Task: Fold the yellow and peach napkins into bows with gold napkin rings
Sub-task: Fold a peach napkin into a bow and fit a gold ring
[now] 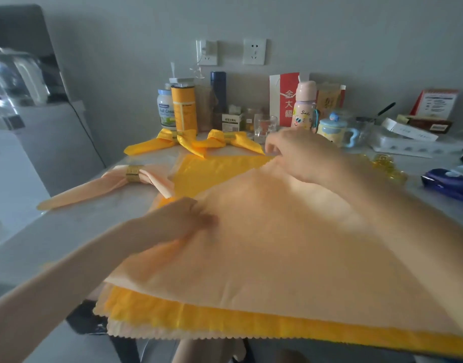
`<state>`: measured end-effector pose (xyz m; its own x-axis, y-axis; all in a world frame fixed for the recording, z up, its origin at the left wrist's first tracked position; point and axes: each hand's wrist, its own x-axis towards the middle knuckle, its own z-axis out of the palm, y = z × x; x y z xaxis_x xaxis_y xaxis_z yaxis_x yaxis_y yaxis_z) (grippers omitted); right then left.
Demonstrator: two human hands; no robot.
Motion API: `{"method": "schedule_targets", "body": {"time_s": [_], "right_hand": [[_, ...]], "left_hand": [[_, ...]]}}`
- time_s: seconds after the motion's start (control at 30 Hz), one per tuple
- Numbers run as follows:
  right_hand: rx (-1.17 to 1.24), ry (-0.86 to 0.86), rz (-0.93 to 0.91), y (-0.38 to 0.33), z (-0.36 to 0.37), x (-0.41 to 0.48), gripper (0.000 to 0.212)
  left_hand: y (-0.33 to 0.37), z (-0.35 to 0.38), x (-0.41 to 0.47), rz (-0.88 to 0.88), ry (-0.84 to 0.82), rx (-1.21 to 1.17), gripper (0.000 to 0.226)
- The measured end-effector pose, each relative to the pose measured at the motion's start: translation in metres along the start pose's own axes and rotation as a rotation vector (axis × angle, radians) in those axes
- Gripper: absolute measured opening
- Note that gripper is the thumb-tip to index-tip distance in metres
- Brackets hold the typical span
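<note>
Left hand (180, 221) pinches the folded edge of the top peach napkin (277, 244). Right hand (298, 155) grips its far corner, fingers curled narrow. Yellow napkin (214, 171) exposed just beyond both fingertips.

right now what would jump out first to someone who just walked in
The big peach napkin, folded into a triangle atop a yellow one in the foreground, with the left hand pinching its left edge and the right hand its far corner. Next, finished bows behind: a peach bow with gold ring at left, two yellow bows before the bottles.
</note>
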<state>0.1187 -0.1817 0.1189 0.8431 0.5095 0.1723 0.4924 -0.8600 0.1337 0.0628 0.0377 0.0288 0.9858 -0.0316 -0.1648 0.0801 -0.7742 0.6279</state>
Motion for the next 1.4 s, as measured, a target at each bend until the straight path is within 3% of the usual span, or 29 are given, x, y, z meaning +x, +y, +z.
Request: {"method": "schedule_targets", "body": {"time_s": [0.03, 0.07, 0.17, 0.23, 0.3, 0.33, 0.4, 0.47, 0.57, 0.67, 0.73, 0.83, 0.87, 0.97, 1.07, 1.23, 1.33, 1.4], "right_hand": [[-0.072, 0.176, 0.018, 0.001, 0.006, 0.007, 0.029], [-0.099, 0.228, 0.041, -0.002, 0.014, 0.009, 0.037], [0.320, 0.027, 0.057, 0.002, 0.036, -0.010, 0.045], [0.487, -0.247, 0.019, 0.005, 0.046, -0.041, 0.055], [0.550, -0.415, 0.015, 0.009, 0.055, -0.072, 0.070], [0.577, -0.452, 0.032, 0.013, 0.058, -0.085, 0.069], [0.587, -0.399, 0.116, 0.026, 0.066, -0.097, 0.058], [0.467, -0.292, 0.215, 0.043, 0.081, -0.093, 0.058], [0.335, -0.251, 0.412, 0.061, 0.098, -0.077, 0.074], [0.346, -0.277, 0.554, 0.073, 0.101, -0.059, 0.079], [0.390, -0.354, 0.598, 0.077, 0.096, -0.049, 0.066], [0.501, -0.395, 0.596, 0.081, 0.093, -0.042, 0.027], [0.517, -0.376, 0.600, 0.082, 0.093, -0.041, 0.026], [0.521, -0.222, 0.557, 0.076, 0.095, -0.030, 0.028], [0.509, -0.041, 0.472, 0.065, 0.106, -0.015, 0.016], [0.448, -0.168, 0.560, 0.071, 0.114, -0.001, 0.058], [0.472, -0.315, 0.609, 0.086, 0.104, -0.007, 0.044], [0.536, -0.355, 0.618, 0.094, 0.099, -0.015, 0.045]], "left_hand": [[-0.001, -0.003, 0.005, 0.000, 0.122, -0.041, 0.027], [-0.003, -0.005, 0.007, 0.016, 0.251, -0.004, 0.033], [0.001, -0.002, 0.000, 0.160, 0.490, 0.479, 0.061], [0.016, 0.007, -0.022, 0.352, 0.364, 0.530, 0.067], [0.029, 0.015, -0.047, 0.419, 0.020, 0.525, 0.071], [0.033, 0.019, -0.056, 0.391, -0.127, 0.521, 0.074], [0.031, 0.024, -0.058, 0.335, -0.205, 0.517, 0.083], [0.023, 0.023, -0.042, 0.303, -0.084, 0.482, 0.082], [0.002, 0.022, 0.001, 0.184, 0.109, 0.662, 0.062], [-0.012, 0.018, 0.028, 0.098, 0.139, 0.605, 0.054], [-0.016, 0.014, 0.040, 0.110, 0.150, 0.498, 0.049], [-0.012, 0.007, 0.050, 0.057, 0.103, 0.380, 0.041], [-0.012, 0.005, 0.053, 0.033, 0.083, 0.387, 0.039], [-0.014, -0.002, 0.059, -0.018, 0.167, 0.473, 0.035], [-0.007, 0.003, 0.057, -0.053, 0.263, 0.595, 0.031], [0.005, 0.016, 0.064, -0.079, 0.292, 0.631, 0.034], [0.003, 0.017, 0.068, -0.125, 0.258, 0.534, 0.039], [0.004, 0.018, 0.070, -0.141, 0.248, 0.490, 0.046]]}}
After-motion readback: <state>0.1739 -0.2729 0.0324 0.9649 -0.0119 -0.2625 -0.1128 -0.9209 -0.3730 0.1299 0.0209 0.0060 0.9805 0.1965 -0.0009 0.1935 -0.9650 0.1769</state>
